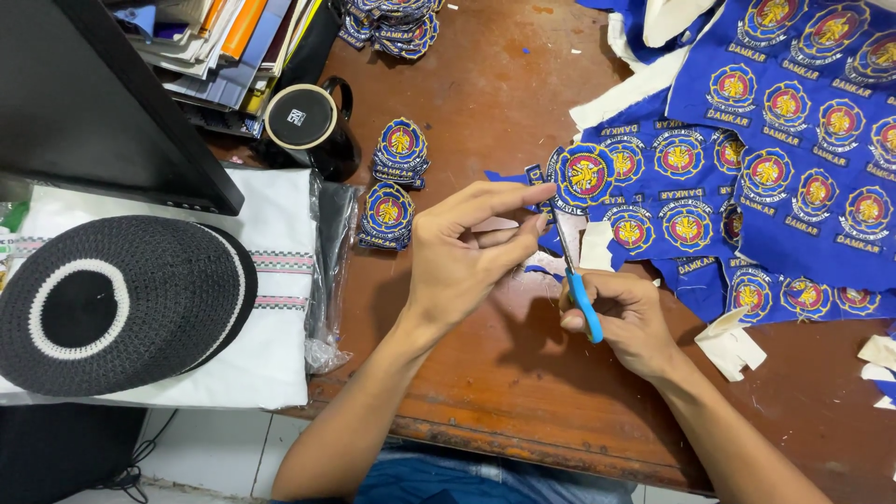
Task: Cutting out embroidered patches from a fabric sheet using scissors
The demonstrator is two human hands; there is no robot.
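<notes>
Scissors (571, 280) upright, blades toward table's far edge; right hand (623, 317) gripping handle, left hand (467, 247) pinching round patch (584, 175); patch stacks (394, 182) left.

Blue-handled scissors (581, 297): blades mostly hidden behind left-hand fingers (509, 229) and the round blue embroidered patch (585, 175). Blue fabric sheet of uncut patches (803, 140) cut off by top and right edges. Black monitor (93, 93) cropped at top-left; stacked papers (233, 37) partly out of frame.
</notes>
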